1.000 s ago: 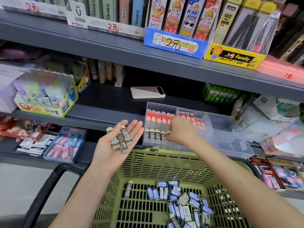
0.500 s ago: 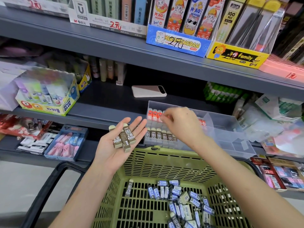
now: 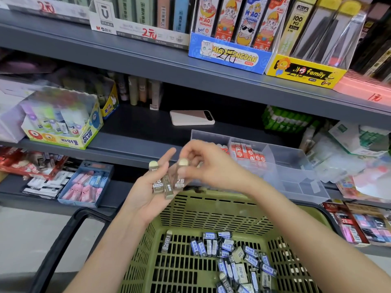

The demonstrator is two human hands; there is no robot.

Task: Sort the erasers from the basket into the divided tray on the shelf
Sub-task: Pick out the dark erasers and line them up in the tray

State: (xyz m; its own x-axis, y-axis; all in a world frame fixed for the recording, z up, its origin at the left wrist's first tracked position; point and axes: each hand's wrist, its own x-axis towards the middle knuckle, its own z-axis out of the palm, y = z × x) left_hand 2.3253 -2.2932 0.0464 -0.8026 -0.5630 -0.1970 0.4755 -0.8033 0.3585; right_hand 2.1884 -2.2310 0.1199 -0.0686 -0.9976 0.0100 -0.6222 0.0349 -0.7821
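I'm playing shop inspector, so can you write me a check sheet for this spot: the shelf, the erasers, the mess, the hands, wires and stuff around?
Surface: grey shelf bears the clear divided tray.
Job's things: red erasers stand in the tray; blue-labelled erasers and a lone 2B eraser lie in the green basket.
Clutter: pale phone-like slab lies on the shelf behind the tray.
Hands: left hand carries brown erasers on its palm; right hand pinches one brown eraser.
Cables: nothing seen.
Surroundings: glue box at left; cartoon display boxes on the shelf above.
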